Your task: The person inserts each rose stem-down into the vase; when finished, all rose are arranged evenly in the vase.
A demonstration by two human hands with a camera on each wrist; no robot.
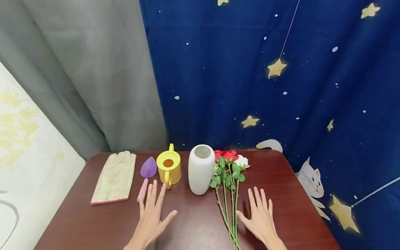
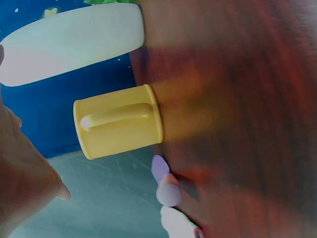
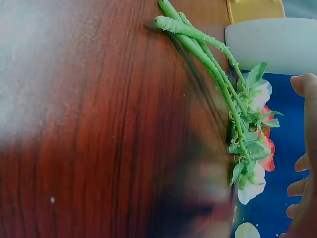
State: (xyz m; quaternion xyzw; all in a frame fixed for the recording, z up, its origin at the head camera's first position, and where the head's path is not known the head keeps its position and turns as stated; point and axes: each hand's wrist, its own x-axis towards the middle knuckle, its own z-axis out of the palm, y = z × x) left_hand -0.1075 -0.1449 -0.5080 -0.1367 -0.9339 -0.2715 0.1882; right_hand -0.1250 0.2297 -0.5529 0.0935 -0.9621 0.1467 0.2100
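My left hand [image 1: 150, 214] is spread with straight fingers and holds nothing. Just beyond its fingertips are a yellow watering can [image 1: 175, 171] and a small trowel [image 1: 148, 168] with a purple blade and pink handle. In the left wrist view the can [image 2: 118, 122] shows its handle side. A white vase [image 1: 201, 173] stands upright in the middle. Right of it lie red and white roses [image 1: 229, 156], their green stems [image 1: 232, 208] pointing toward me. My right hand [image 1: 260, 216], fingers straight and nothing in it, is just right of those stems; the right wrist view shows the stems [image 3: 208, 62] crossing.
Cream gloves [image 1: 115, 177] with a pink hem lie at the left of the dark wooden table [image 1: 300, 208]. Behind the table's far edge hang a grey curtain [image 1: 93, 69] and a blue star-patterned curtain [image 1: 225, 76]. A white surface [image 1: 31, 166] borders the left side.
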